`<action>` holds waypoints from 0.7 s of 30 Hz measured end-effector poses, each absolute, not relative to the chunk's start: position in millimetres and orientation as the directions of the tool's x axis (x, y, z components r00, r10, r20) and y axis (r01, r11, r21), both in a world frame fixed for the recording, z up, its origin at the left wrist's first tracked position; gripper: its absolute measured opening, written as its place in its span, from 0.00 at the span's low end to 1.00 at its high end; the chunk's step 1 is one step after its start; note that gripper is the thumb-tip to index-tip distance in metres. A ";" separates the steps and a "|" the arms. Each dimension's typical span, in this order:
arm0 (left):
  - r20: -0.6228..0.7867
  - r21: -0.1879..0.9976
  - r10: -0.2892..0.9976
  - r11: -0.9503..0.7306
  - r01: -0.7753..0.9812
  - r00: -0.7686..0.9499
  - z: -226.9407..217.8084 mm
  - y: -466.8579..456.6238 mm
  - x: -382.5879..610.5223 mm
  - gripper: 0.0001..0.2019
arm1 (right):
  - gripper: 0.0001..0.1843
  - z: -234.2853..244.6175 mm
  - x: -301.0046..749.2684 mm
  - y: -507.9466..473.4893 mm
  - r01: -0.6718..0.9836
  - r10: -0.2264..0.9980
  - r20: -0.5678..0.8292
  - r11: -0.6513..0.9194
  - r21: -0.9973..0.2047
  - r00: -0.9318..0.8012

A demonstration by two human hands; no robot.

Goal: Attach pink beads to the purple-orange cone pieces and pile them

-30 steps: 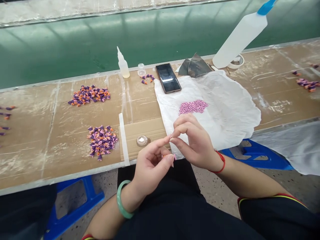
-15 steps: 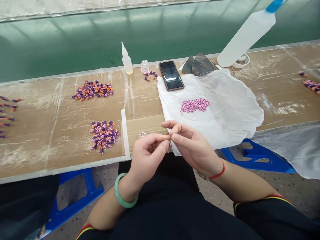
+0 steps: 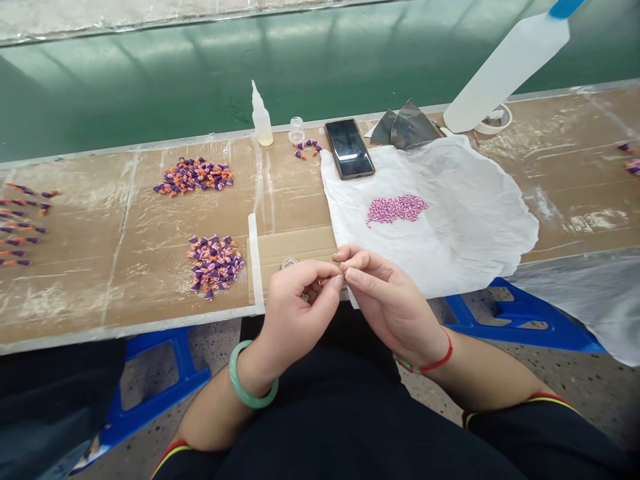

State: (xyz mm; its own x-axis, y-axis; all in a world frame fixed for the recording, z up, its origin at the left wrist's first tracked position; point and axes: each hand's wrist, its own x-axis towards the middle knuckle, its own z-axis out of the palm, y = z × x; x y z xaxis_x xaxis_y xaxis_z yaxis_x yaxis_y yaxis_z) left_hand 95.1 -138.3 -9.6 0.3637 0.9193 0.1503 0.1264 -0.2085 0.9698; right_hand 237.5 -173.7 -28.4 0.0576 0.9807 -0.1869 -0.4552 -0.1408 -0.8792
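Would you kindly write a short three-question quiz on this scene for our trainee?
1. How are the bare left hand and the bare right hand placed? A: far apart. B: with their fingers close together. C: crossed at the wrists.
2. True or false: the heap of tiny pink pieces lies on the thin white sheet.
3. Fill in: the small translucent squeeze bottle stands ......
Key: 1. B; 2. true; 3. upright.

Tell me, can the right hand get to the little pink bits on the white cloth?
Probably yes: the pink bits lie on the white cloth just beyond the right hand, and nothing seems to stand between.
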 end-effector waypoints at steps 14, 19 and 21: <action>-0.131 0.991 0.864 0.126 0.043 0.487 -0.7 -130.1 87.9 0.08 | 0.06 8.6 267.7 -160.7 0.357 0.977 0.073 0.142 -0.923 -0.199; -0.164 0.984 0.835 0.103 0.143 0.526 1.6 -128.9 84.0 0.08 | 0.06 20.1 269.4 -156.0 0.465 0.947 0.029 0.183 -0.866 -0.320; -0.175 0.981 0.816 0.095 0.171 0.551 0.2 -128.8 82.3 0.08 | 0.06 20.4 268.9 -155.5 0.476 0.940 0.008 0.179 -0.861 -0.340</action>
